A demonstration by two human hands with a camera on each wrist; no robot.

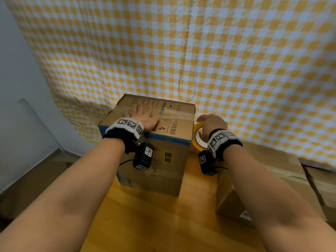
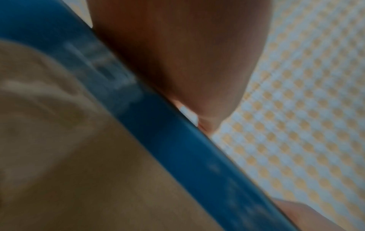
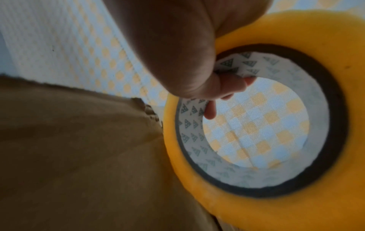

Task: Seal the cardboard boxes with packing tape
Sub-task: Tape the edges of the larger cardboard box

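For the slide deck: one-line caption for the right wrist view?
Right hand grips yellow tape roll beside cardboard box.

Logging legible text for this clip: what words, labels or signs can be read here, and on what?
Box, top flap: "PERS", partly hidden by the left hand.
Box top, far flap: "YIY", cut off by clear tape.
Box top: handling signs and small print, too small to read.
Box front: two Chinese characters and "DIAPERS", partly hidden by the wrist camera.
Tape roll core: triangle pattern, no words.
Second box: white label, unreadable.

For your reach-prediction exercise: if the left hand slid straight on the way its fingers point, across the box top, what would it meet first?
Probably the checked cloth hanging behind the box. The left hand lies flat on the lid, pointing at its far edge; the gap beyond is unclear.
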